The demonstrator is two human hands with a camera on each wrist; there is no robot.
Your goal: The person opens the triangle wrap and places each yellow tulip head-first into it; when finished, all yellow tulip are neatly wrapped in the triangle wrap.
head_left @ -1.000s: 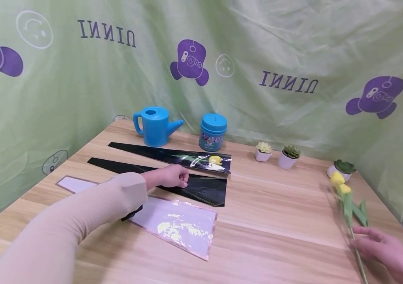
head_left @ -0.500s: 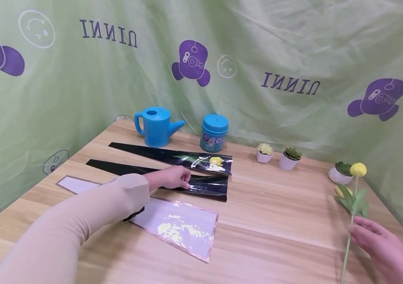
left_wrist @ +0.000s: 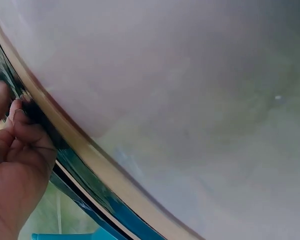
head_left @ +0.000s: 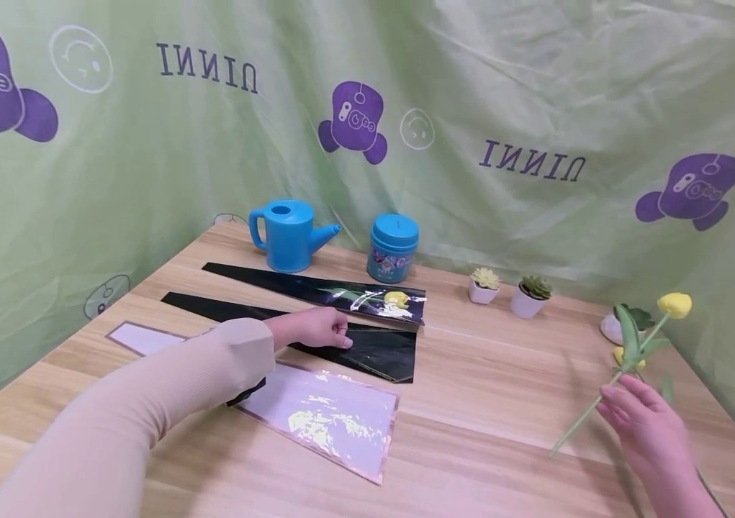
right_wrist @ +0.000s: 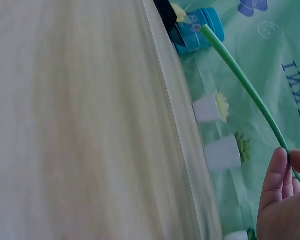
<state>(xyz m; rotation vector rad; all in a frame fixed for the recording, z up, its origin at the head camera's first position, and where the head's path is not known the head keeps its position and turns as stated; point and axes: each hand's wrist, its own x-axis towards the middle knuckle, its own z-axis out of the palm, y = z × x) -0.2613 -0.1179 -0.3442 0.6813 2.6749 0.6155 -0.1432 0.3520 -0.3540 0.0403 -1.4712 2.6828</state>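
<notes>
My left hand [head_left: 340,337] pinches the near edge of a black wrapping sleeve [head_left: 383,352] that lies flat on the wooden table [head_left: 503,381]. In the left wrist view its curled fingers [left_wrist: 12,135] sit on the sleeve's dark edge [left_wrist: 65,167]. My right hand [head_left: 615,394] holds a yellow tulip [head_left: 674,304] by its green stem [right_wrist: 245,85], above the table at the right and tilted, with the bloom up to the right. A second yellow tulip [head_left: 626,356] lies on the table behind it.
Behind the black sleeve lies another one [head_left: 341,293] with a yellow flower inside. A pink-edged clear sleeve [head_left: 322,414] lies nearer me. A blue watering can [head_left: 289,234], a blue jar [head_left: 393,248] and three small potted succulents [head_left: 484,284] stand along the back, against a green cloth.
My right hand has lifted the tulip off the table and carried it left, stem now slanted. The left hand stayed on the black sleeve, whose open end rose briefly and lies flat again.
</notes>
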